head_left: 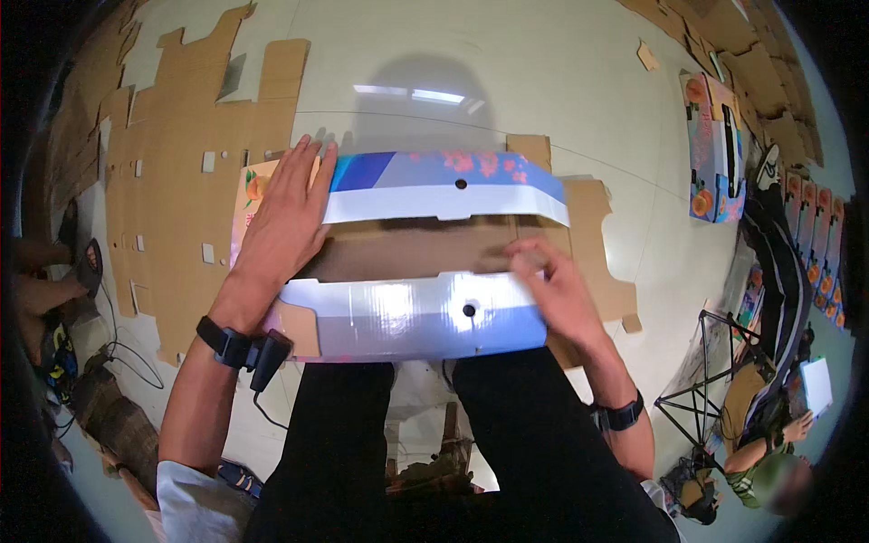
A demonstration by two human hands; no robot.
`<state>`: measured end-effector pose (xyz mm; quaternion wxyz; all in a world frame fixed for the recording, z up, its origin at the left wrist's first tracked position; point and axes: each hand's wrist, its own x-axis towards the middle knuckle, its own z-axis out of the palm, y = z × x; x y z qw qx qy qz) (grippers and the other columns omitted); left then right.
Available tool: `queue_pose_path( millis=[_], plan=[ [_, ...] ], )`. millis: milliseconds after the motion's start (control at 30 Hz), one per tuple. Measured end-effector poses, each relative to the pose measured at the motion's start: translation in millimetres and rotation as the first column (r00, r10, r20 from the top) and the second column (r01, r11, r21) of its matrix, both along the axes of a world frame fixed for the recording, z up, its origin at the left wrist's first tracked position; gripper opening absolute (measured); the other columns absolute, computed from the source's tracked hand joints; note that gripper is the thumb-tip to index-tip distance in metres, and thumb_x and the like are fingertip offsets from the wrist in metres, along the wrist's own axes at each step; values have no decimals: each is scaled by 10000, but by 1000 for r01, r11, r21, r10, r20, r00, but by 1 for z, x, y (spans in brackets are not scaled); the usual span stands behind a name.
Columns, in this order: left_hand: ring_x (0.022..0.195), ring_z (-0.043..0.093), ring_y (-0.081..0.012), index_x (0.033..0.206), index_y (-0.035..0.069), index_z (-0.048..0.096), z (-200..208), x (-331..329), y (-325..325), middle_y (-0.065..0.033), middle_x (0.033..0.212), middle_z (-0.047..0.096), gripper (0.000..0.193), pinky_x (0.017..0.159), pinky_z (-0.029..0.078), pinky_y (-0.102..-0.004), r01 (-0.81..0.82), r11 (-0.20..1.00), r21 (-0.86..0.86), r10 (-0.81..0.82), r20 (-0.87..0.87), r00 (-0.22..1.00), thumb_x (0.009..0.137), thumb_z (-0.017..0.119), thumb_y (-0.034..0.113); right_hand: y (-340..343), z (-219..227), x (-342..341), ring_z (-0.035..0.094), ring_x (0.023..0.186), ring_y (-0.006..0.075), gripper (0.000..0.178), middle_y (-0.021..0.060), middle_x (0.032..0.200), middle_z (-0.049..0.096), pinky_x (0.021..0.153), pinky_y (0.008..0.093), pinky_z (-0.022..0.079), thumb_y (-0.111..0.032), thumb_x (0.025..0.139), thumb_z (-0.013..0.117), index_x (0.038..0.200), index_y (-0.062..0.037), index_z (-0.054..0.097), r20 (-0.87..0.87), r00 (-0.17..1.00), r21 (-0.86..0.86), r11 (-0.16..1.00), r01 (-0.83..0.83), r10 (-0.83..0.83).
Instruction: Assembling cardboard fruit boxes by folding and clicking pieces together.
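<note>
A printed cardboard carton [371, 330] in blue, white and pink lies across in front of me, its long top flaps parted over a bare brown inside. Each long flap has a round dark hole, and pink blossoms decorate the far one. My left hand [288, 204] rests flat on the carton's left end, fingers stretched out and pointing away from me. At the right end, my right hand [566, 294] is over the opening beside the near flap. Its fingers look bent, but motion smears them, so any hold on the cardboard is unclear.
Flattened brown cardboard [181, 181] covers the floor at left, with another piece [593, 217] under the carton's right side. A finished printed carton [715, 149] stands far right, near several similar ones [815, 235]. A black metal frame [711, 389] and another person [756, 452] are at lower right.
</note>
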<state>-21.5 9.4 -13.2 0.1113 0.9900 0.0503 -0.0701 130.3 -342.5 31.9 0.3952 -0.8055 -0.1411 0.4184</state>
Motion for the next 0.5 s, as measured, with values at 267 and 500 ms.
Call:
queue_pose_path(
  millis=[267,500],
  plan=[
    [1545,414,-425,1637,-9,371,-5,1,1,-254,1647,447,919,1315,336,-452,-133,970,-205,145,48,988,807,766,-9,38,-73,53,721,893,154,484,77,886,732,823,301,548,-454,1155,485,1159,-24,707,364,851,128,925,357,-379],
    [1516,453,-405,1615,15,423,-7,0,3,-196,1636,480,860,1294,369,-462,-93,986,-140,106,84,991,825,762,1,-5,-54,48,718,979,189,612,106,983,750,966,338,551,-539,1162,411,1275,3,673,-472,825,68,921,385,-310]
  ],
)
